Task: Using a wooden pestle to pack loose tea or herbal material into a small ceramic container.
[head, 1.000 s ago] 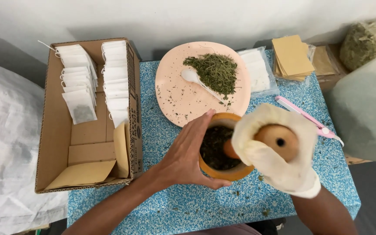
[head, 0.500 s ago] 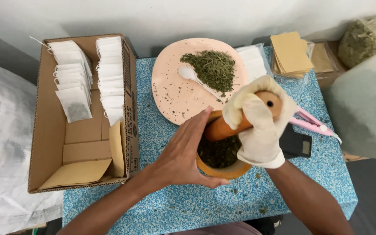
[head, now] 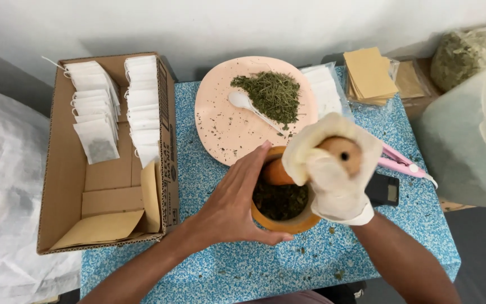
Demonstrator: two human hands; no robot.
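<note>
fingers (head: pixel 333 174) of the gloved right hand (head: pixel 336 169) wrap tight round the wooden pestle (head: pixel 288 169), which leans into the wooden mortar (head: pixel 282 211) on the blue speckled table (head: pixel 209 264). the bare left hand (head: pixel 232 205) cups the mortar's near wall, fingers curled against it. both pieces look stiff and fairly heavy, the pestle best gripped high, the mortar by its sides.

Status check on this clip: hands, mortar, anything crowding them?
Left hand bare, cupping wooden mortar. Gloved right hand gripping pestle in dark herbs. Pink plate just behind; nothing blocking.

Smooth wooden pestle (head: pixel 341 152), matt wooden mortar (head: pixel 288 224), cardboard box (head: pixel 66 186)
</note>
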